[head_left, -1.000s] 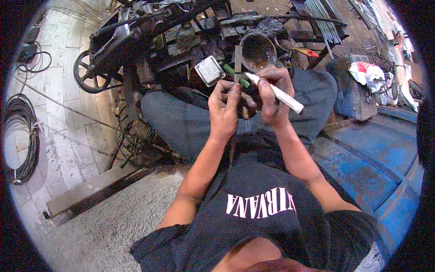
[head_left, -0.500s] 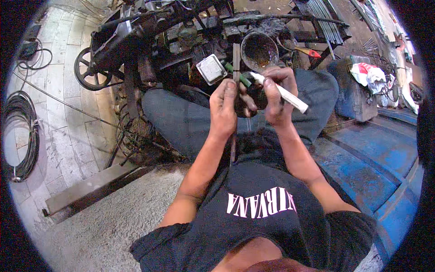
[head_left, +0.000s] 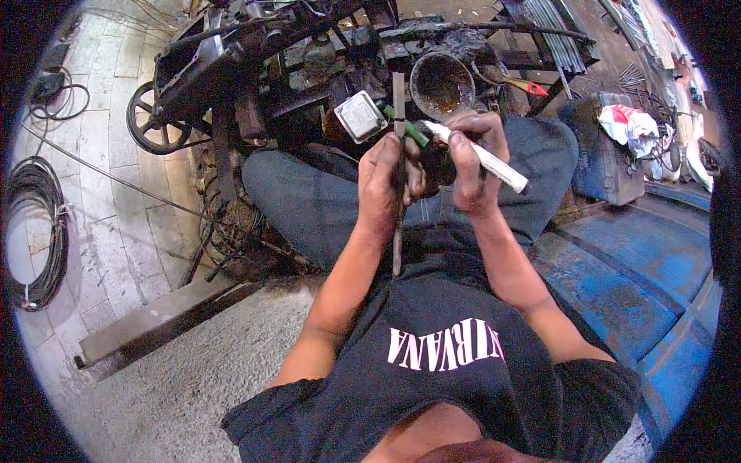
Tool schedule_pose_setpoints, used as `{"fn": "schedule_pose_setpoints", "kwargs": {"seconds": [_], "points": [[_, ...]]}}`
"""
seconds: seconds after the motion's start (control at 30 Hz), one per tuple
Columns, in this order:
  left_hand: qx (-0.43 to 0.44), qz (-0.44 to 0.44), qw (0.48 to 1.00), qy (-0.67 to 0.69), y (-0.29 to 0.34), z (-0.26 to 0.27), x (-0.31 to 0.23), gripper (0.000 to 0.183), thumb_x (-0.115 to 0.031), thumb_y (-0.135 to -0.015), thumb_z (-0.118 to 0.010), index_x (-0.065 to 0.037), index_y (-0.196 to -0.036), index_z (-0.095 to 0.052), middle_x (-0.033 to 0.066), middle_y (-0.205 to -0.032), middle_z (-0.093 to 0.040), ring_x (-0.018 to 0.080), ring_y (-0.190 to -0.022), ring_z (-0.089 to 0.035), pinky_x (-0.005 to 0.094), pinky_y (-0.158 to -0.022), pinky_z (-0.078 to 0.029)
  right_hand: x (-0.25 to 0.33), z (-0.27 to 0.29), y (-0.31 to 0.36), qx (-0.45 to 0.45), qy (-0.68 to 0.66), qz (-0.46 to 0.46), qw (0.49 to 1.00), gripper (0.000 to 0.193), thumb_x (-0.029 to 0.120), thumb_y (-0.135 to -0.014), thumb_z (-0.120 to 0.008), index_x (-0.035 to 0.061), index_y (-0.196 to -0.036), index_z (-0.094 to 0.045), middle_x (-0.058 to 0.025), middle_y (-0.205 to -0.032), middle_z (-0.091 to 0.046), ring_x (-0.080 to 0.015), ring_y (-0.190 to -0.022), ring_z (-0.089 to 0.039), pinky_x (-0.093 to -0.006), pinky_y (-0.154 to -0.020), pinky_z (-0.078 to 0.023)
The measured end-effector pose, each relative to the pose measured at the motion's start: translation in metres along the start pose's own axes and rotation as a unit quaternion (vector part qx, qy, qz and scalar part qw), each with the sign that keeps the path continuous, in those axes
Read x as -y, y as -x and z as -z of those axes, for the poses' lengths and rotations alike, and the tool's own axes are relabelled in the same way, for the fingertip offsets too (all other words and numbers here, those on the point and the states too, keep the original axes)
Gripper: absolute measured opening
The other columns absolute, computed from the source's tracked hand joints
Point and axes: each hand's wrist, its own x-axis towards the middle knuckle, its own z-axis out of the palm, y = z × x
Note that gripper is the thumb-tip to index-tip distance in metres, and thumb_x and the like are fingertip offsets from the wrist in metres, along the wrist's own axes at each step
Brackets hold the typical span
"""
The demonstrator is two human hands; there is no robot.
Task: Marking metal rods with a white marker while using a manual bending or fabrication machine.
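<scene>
My left hand is closed round a narrow metal bar, which runs lengthwise in front of me from my shirt out past my fingers. A dark band crosses the bar just beyond my thumb. In my right hand a white marker lies between thumb and fingers, its dark end pointing to the near right. The marker's other end is close to the bar but apart from it. Behind the bar shows a green rod-like piece; I cannot tell what it belongs to.
Beyond my knees stands a dark machine frame with a handwheel, a square pale metal box and a round pot. A brush with a red-tipped handle lies to its right. Coiled cable rests at the left, a blue toolbox at the right.
The bar has turned in my left hand and shifted slightly left, showing a narrower face. My left fingers have rolled with it. The right hand with the marker has barely moved.
</scene>
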Motion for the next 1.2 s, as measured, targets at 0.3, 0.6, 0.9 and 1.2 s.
{"fn": "schedule_pose_setpoints", "kwargs": {"seconds": [0.3,0.6,0.9,1.2], "points": [[0.004,-0.003,0.999,-0.037,0.001,-0.004,-0.004,0.038,-0.039,-0.102,-0.038,-0.004,-0.093,-0.05,0.0101,-0.06,-0.06,0.0109,-0.042,-0.049,0.0203,-0.04,-0.037,0.011,-0.002,-0.001,0.001,-0.032,-0.003,0.999,0.016,0.013,-0.087,-0.051,-0.0017,-0.093,-0.048,-0.0127,-0.087,-0.056,-0.016,-0.081,-0.051,-0.0316,-0.077,-0.042],[0.019,-0.002,0.998,-0.058,0.0,-0.006,0.0,0.043,-0.044,-0.101,-0.037,-0.005,-0.091,-0.051,0.0094,-0.06,-0.06,0.0111,-0.045,-0.053,0.02,-0.04,-0.037,0.018,-0.007,0.002,0.022,-0.126,-0.046,0.991,0.011,0.009,-0.089,-0.052,0.0013,-0.096,-0.049,-0.0114,-0.083,-0.057,-0.0145,-0.07,-0.056,-0.0293,-0.064,-0.048],[0.069,0.063,0.996,0.006,-0.007,-0.001,-0.003,0.038,-0.041,-0.101,-0.04,-0.005,-0.094,-0.052,0.007,-0.059,-0.058,0.0111,-0.044,-0.05,0.0206,-0.044,-0.04,-0.009,0.013,-0.003,-0.077,0.062,-0.033,0.995,0.011,0.011,-0.089,-0.054,0.0019,-0.094,-0.053,-0.0063,-0.083,-0.056,-0.0133,-0.073,-0.053,-0.0282,-0.067,-0.045],[-0.054,0.039,0.998,0.011,-0.078,-0.044,-0.032,0.017,-0.022,-0.096,-0.054,-0.007,-0.092,-0.049,0.0011,-0.075,-0.049,0.0089,-0.061,-0.044,0.0243,-0.049,-0.038,-0.011,0.024,-0.014,-0.095,-0.04,-0.111,0.989,0.025,0.028,-0.099,-0.052,0.004,-0.104,-0.06,-0.0047,-0.091,-0.063,-0.0126,-0.07,-0.058,-0.0258,-0.069,-0.046]]}}
